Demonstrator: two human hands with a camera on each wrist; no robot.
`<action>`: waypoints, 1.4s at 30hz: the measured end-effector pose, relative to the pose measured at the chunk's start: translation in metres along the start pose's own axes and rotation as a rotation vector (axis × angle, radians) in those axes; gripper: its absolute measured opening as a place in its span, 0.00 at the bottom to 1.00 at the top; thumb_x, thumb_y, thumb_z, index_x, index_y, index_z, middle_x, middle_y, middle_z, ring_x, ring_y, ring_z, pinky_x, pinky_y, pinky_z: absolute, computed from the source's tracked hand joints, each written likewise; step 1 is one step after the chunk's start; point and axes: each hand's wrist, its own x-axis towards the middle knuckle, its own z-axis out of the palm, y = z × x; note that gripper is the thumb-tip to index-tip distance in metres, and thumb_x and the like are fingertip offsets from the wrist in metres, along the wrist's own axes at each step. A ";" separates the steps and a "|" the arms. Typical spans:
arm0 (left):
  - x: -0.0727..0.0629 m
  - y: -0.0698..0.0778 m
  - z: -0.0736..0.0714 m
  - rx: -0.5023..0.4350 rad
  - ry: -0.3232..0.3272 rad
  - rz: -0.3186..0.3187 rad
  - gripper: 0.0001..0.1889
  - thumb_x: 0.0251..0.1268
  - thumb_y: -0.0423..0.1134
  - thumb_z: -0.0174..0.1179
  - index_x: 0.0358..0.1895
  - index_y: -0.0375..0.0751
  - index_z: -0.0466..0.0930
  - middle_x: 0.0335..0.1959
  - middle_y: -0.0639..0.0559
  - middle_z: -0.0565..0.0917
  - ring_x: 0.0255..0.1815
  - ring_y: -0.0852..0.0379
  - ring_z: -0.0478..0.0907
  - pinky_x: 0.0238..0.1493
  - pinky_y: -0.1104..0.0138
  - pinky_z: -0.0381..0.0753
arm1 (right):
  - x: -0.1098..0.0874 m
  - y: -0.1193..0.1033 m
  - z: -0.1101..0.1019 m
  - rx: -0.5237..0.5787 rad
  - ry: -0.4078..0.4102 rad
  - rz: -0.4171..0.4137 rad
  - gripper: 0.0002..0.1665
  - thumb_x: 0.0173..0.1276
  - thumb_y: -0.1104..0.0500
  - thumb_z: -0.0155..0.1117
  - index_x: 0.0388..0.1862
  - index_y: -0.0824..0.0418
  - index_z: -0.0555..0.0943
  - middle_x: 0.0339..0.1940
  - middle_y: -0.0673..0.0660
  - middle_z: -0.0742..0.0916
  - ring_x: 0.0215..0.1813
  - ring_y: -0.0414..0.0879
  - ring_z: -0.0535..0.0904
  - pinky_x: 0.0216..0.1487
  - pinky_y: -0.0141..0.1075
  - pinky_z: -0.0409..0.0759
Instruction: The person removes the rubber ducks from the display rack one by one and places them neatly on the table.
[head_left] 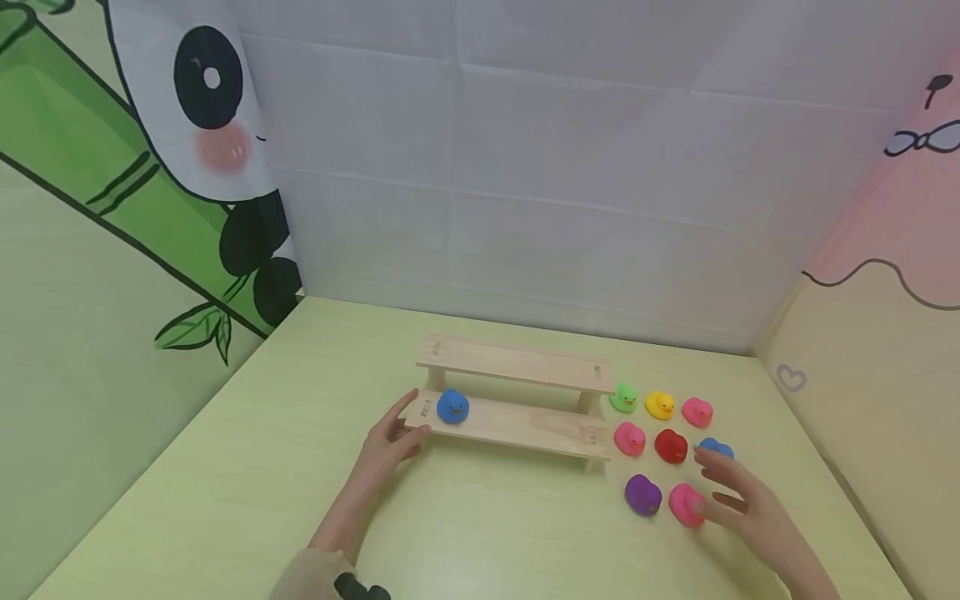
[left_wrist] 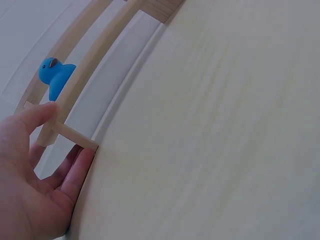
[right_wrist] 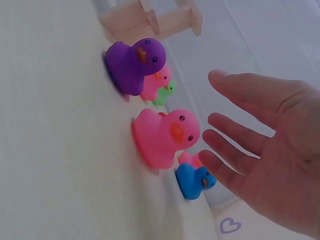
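A two-step wooden shelf (head_left: 517, 425) stands on the table, with a blue rubber duck (head_left: 453, 407) on the left end of its lower step. My left hand (head_left: 386, 442) grips that end; in the left wrist view the thumb (left_wrist: 40, 114) lies against the board and other fingers are by the leg. To the right, my right hand (head_left: 757, 512) hovers with spread fingers beside the nearest pink rubber duck (head_left: 684, 505). The right wrist view shows a gap between the fingers and this pink duck (right_wrist: 165, 137). A second blue duck (head_left: 717, 447) is partly hidden behind that hand.
Right of the shelf sit a purple duck (head_left: 642, 495), a red duck (head_left: 671, 447), a green duck (head_left: 624, 398), a yellow duck (head_left: 660, 405) and two more pink ducks, one near the shelf (head_left: 630, 438), one farther back (head_left: 697, 412). Printed cloth walls enclose the table (head_left: 225, 492).
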 end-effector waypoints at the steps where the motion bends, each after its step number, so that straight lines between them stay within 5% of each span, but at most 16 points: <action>1: 0.000 0.000 0.000 -0.001 0.000 -0.002 0.35 0.68 0.43 0.63 0.76 0.61 0.59 0.61 0.38 0.75 0.51 0.52 0.81 0.57 0.59 0.85 | 0.002 -0.004 -0.002 -0.009 0.016 -0.038 0.38 0.65 0.56 0.70 0.72 0.61 0.68 0.63 0.29 0.75 0.56 0.15 0.69 0.51 0.19 0.79; 4: 0.001 -0.001 0.000 0.001 0.001 -0.001 0.36 0.68 0.44 0.63 0.76 0.61 0.58 0.62 0.38 0.75 0.51 0.54 0.81 0.56 0.59 0.85 | 0.008 -0.016 -0.006 -0.021 0.044 -0.115 0.39 0.64 0.59 0.70 0.72 0.60 0.68 0.60 0.20 0.70 0.57 0.15 0.69 0.51 0.16 0.77; 13: 0.002 -0.003 0.000 0.003 0.002 -0.002 0.36 0.68 0.44 0.62 0.76 0.62 0.58 0.62 0.37 0.75 0.49 0.55 0.80 0.56 0.59 0.85 | 0.020 -0.045 -0.008 -0.025 0.059 -0.132 0.36 0.65 0.58 0.70 0.71 0.54 0.69 0.60 0.24 0.73 0.56 0.15 0.70 0.52 0.17 0.77; 16: 0.001 -0.003 0.000 0.002 0.000 -0.004 0.36 0.68 0.44 0.62 0.77 0.62 0.58 0.64 0.37 0.74 0.50 0.54 0.80 0.57 0.59 0.85 | 0.025 -0.052 -0.001 0.008 0.054 -0.161 0.34 0.65 0.59 0.69 0.70 0.55 0.71 0.60 0.27 0.75 0.56 0.17 0.71 0.53 0.17 0.77; 20: 0.001 -0.002 -0.001 0.002 0.004 -0.007 0.36 0.68 0.44 0.63 0.76 0.62 0.58 0.62 0.38 0.75 0.50 0.53 0.80 0.56 0.59 0.85 | 0.035 -0.063 0.011 0.016 0.024 -0.153 0.33 0.66 0.57 0.69 0.70 0.52 0.71 0.64 0.43 0.79 0.56 0.19 0.72 0.55 0.24 0.80; 25: 0.002 -0.003 0.000 0.002 0.011 -0.007 0.35 0.68 0.43 0.63 0.76 0.62 0.59 0.58 0.39 0.77 0.49 0.53 0.80 0.55 0.60 0.86 | 0.051 -0.075 0.027 0.033 -0.044 -0.158 0.33 0.69 0.53 0.67 0.71 0.50 0.70 0.66 0.52 0.79 0.61 0.32 0.76 0.59 0.33 0.82; 31: 0.002 -0.002 -0.001 0.009 0.015 -0.012 0.35 0.68 0.42 0.62 0.76 0.62 0.59 0.59 0.38 0.77 0.49 0.53 0.80 0.54 0.61 0.86 | 0.074 -0.092 0.053 0.123 -0.122 -0.270 0.32 0.69 0.57 0.65 0.71 0.49 0.70 0.69 0.55 0.78 0.67 0.56 0.74 0.62 0.43 0.81; 42: -0.002 0.002 -0.001 0.015 0.016 -0.021 0.35 0.68 0.43 0.63 0.76 0.63 0.59 0.59 0.38 0.78 0.49 0.55 0.81 0.55 0.60 0.85 | 0.106 -0.125 0.099 0.265 -0.244 -0.278 0.33 0.67 0.55 0.68 0.70 0.51 0.72 0.70 0.54 0.77 0.70 0.60 0.72 0.68 0.58 0.75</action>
